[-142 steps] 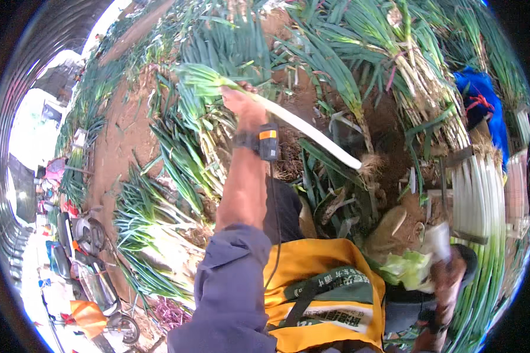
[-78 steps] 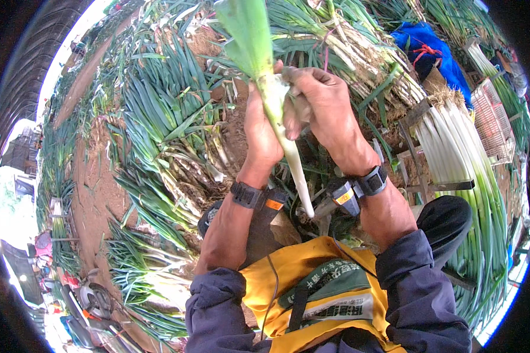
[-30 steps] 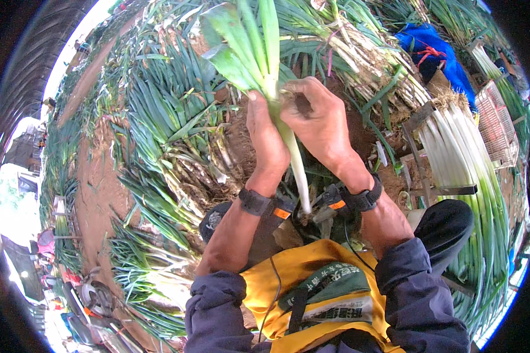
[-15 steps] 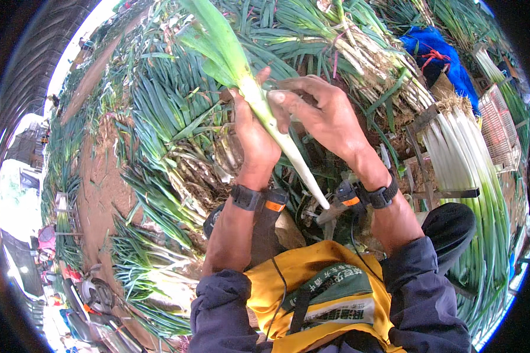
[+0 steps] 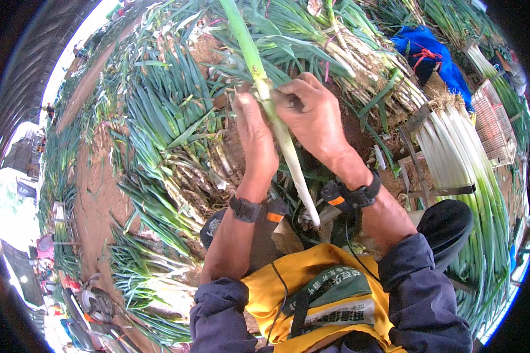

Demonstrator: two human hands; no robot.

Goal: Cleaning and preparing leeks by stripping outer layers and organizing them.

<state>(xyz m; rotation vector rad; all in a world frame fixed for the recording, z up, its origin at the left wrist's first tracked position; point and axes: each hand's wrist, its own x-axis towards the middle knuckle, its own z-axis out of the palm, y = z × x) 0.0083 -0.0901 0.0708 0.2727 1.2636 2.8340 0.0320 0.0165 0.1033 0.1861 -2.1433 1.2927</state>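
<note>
Green and white heaps: uncleaned leeks (image 5: 176, 135) lie all around you on the brown soil, in several piles; the stalks are too many and too tangled to count.
Cleaned stack: one neat stack of trimmed leeks (image 5: 465, 170), white shafts side by side, lies at your right, held in one metal rack (image 5: 421, 170).
Apron: one yellow apron (image 5: 312, 294) with a green strap covers your lap at the lower edge.
Blue cloth: one blue cloth (image 5: 430, 53) with a red tie lies beyond the cleaned stack, upper right.
Crate: one pale slatted crate (image 5: 494, 117) sits at the far right, just beside the cleaned stack.
Held leek: you hold one leek (image 5: 277, 123) upright and slightly tilted in front of you, between both hands. Its green top runs up to the upper edge; its white end points down toward the apron.
Left hand: your left hand (image 5: 254, 138) touches the left side of the shaft, fingers narrow and laid along it.
Right hand: your right hand (image 5: 315, 117) closes on the shaft from the right, fingers curled narrow, thumb pressed at the point where green turns to white.
Wrist bands: two dark bands with orange tabs, one on the left wrist (image 5: 250, 209), one on the right wrist (image 5: 353, 194).
</note>
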